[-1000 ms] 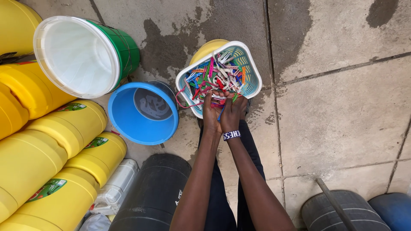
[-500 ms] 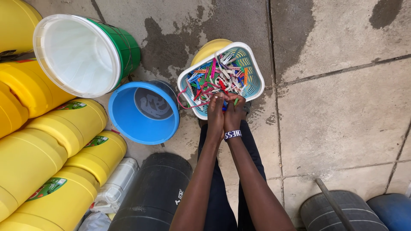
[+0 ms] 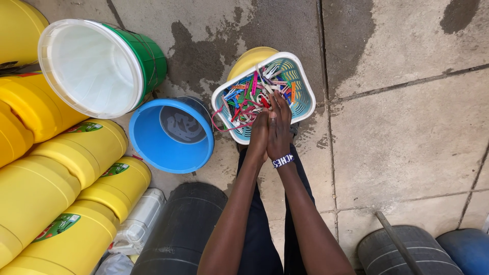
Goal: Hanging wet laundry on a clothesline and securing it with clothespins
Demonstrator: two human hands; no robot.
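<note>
A white-rimmed teal plastic basket (image 3: 220,93) sits on the concrete, filled with several coloured clothes pegs (image 3: 248,89). It rests on a yellow container (image 3: 246,59). A pink cord (image 3: 219,124) loops over the basket's left edge. My left hand (image 3: 258,136) and my right hand (image 3: 279,123) are pressed palm to palm over the basket's near edge, fingers straight and pointing into the pegs. No peg shows in either hand. A printed band (image 3: 283,161) circles my right wrist.
A blue bucket (image 3: 153,145) holding water stands left of the basket. A green bucket with a white inside (image 3: 91,66) lies tipped beside it. Yellow jerrycans (image 3: 56,173) stack at the left. A black drum (image 3: 183,229), a grey drum (image 3: 402,252) and a blue drum (image 3: 471,249) lie near me.
My hands held a bunch of pegs over the basket's near edge. The pegs are now out of my hands, which have flattened together and reached slightly farther over the basket.
</note>
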